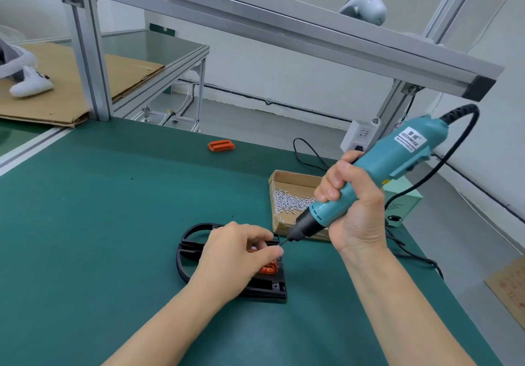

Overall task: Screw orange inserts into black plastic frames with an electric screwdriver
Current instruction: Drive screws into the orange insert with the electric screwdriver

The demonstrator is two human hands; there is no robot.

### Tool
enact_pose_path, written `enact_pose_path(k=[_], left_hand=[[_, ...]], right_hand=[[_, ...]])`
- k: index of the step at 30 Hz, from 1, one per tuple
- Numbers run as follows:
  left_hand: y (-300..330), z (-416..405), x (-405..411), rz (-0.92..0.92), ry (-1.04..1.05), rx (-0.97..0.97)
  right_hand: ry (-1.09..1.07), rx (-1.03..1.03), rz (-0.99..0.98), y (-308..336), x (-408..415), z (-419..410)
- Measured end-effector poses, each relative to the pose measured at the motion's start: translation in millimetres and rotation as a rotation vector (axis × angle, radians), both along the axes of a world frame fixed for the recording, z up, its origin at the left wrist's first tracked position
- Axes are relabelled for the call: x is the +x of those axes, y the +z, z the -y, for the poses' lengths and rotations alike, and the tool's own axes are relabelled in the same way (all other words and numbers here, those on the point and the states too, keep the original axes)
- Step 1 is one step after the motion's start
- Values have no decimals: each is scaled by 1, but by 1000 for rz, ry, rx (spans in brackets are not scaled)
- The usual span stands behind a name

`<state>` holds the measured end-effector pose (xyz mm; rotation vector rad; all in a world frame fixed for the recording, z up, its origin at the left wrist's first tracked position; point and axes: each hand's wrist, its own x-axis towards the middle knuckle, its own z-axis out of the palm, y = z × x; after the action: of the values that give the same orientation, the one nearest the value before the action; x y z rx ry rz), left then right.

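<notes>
A black plastic frame [189, 255] lies flat on the green mat, with an orange insert [267, 268] seated in its right end. My left hand [235, 252] covers most of the insert, and its thumb and forefinger pinch something small at the screwdriver's tip, too small to identify. My right hand [355, 212] grips the teal electric screwdriver [377, 172], tilted down to the left, its bit [285, 241] just above the frame's upper right corner. A second orange insert [221, 146] lies alone at the far side of the mat.
An open cardboard box [287, 176] with several silver screws stands right of the frame. Behind it sit a pale green power unit [403, 203] and a white socket strip [359, 135]. The black cord [443, 161] loops right. An aluminium beam [284, 30] crosses overhead.
</notes>
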<state>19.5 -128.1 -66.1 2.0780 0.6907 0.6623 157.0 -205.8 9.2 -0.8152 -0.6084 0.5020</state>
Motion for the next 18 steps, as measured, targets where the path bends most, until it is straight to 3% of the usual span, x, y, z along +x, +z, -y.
enact_pose_path(k=[7,14,18], left_hand=[[3,6,0,79,-3,-260],[3,3,-4,130,39,-297],[8,8,-5,174,-55,-452]], right_hand=[[9,86,-51,13,-4,9],[-17,121,-53,20,-3,15],[-13,150,-86,23,-1,17]])
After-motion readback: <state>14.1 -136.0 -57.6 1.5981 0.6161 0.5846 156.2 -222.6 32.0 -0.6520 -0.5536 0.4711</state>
